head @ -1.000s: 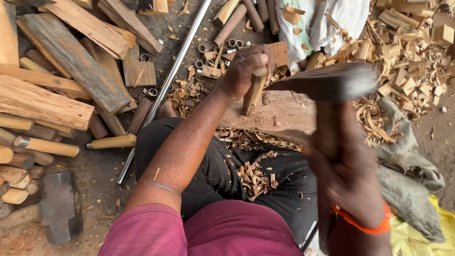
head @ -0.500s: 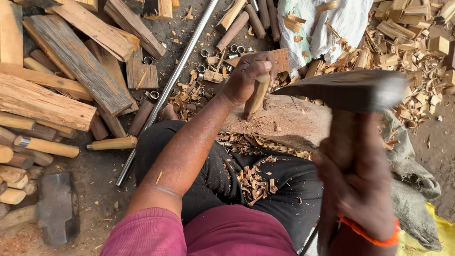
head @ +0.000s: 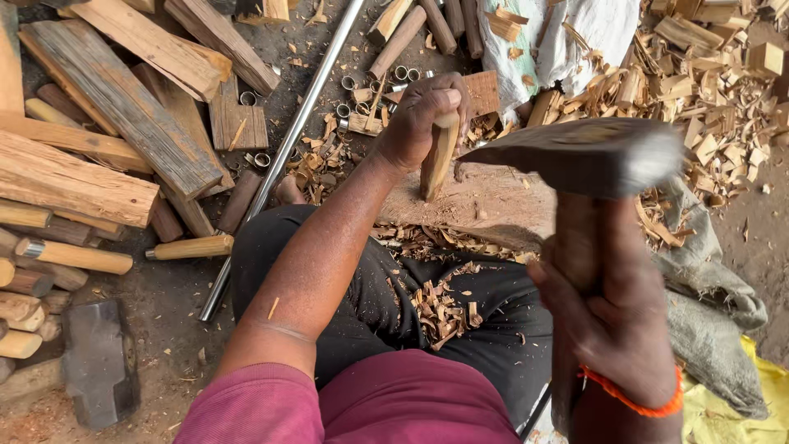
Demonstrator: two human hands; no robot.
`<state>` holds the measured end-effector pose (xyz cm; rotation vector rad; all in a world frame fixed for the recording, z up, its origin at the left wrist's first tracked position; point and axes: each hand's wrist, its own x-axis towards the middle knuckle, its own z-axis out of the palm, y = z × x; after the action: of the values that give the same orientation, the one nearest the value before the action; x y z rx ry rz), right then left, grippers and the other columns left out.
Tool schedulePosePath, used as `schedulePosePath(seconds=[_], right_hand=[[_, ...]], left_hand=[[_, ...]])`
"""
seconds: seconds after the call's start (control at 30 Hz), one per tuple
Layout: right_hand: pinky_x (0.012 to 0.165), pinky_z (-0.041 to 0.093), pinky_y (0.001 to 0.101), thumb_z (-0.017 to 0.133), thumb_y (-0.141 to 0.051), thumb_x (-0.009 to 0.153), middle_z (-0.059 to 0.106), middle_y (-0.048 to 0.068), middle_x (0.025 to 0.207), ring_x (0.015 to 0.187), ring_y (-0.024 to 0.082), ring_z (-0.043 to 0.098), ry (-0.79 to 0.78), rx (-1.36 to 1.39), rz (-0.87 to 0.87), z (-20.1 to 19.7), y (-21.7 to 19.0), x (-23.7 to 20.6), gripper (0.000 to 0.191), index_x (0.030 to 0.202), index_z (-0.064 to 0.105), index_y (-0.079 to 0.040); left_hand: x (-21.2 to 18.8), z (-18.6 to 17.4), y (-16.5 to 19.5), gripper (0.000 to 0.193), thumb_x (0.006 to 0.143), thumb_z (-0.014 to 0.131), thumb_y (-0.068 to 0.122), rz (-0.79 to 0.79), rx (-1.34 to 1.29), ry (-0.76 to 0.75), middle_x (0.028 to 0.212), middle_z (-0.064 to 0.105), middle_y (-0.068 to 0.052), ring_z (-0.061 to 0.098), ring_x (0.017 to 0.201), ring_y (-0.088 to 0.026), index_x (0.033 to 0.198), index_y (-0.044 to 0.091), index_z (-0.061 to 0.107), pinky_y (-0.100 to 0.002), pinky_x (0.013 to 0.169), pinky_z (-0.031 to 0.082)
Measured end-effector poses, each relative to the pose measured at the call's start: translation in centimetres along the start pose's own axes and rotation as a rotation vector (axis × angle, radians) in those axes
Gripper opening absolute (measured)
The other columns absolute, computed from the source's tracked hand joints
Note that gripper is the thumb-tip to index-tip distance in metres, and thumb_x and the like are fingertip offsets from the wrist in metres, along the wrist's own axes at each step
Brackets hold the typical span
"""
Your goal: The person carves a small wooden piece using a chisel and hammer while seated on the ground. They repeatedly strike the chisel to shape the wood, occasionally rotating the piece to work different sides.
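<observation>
- I see my left hand (head: 423,115) with fingers clenched round the top of a short wooden stick (head: 436,160), standing it upright on a wooden block (head: 485,205) just beyond my lap.
- My right hand (head: 612,316) grips the handle of an adze-like tool (head: 575,156), its blurred head raised right of the stick.
- Wood shavings (head: 444,308) lie on my dark trousers.
- A metal pipe (head: 283,156) lies on the ground to the left.

The right hand (head: 612,316) has brought the hatchet (head: 579,156) higher and nearer since a second ago; its dark blade now hangs further right of the wooden peg (head: 437,156) and looks larger, blurred at its right end. The left hand (head: 427,115) has shifted its grip, fingers now curled over the peg's top, the peg standing more upright on the chopping block (head: 485,201).
</observation>
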<state>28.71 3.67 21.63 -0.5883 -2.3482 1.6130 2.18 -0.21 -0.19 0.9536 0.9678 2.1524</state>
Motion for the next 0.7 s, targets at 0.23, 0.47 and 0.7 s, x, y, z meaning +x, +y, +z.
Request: schedulePosePath(seconds=[0.23, 0.47, 0.7], right_hand=[[0.074, 0.057, 0.0321, 0.075, -0.002, 0.085, 0.07, 0.015, 0.106, 0.088, 0.018, 0.068, -0.239, -0.497, 0.085, 4.3, 5.0, 2.7, 0.09, 0.162, 0.027, -0.009], [0.077, 0.057, 0.0308, 0.073, -0.001, 0.089, 0.071, 0.016, 0.108, 0.088, 0.02, 0.069, -0.052, -0.391, 0.025, 0.5, 3.5, -0.3, 0.093, 0.169, 0.026, -0.011], [0.104, 0.051, 0.0429, 0.074, 0.01, 0.085, 0.047, 0.027, 0.156, 0.132, 0.037, 0.057, -0.259, -0.474, -0.226, 4.4, 6.0, 2.6, 0.095, 0.165, 0.025, -0.006]], left_hand=[[0.0, -0.1, 0.8, 0.03, 0.094, 0.056, 0.04, -0.101, -0.153, 0.062, 0.074, 0.058, -0.006, 0.057, 0.063, -0.017, 0.081, 0.012, 0.058, -0.036, 0.057, 0.055], [-0.2, 0.2, 1.1, 0.029, 0.096, 0.052, 0.038, -0.099, -0.091, 0.035, 0.075, 0.058, -0.005, 0.058, 0.065, -0.016, 0.083, 0.012, 0.057, -0.035, 0.057, 0.055], [-0.5, 0.3, 2.4, 0.03, 0.097, 0.051, 0.039, -0.097, -0.097, 0.081, 0.078, 0.058, -0.004, 0.059, 0.07, -0.015, 0.086, 0.011, 0.057, -0.034, 0.063, 0.054]])
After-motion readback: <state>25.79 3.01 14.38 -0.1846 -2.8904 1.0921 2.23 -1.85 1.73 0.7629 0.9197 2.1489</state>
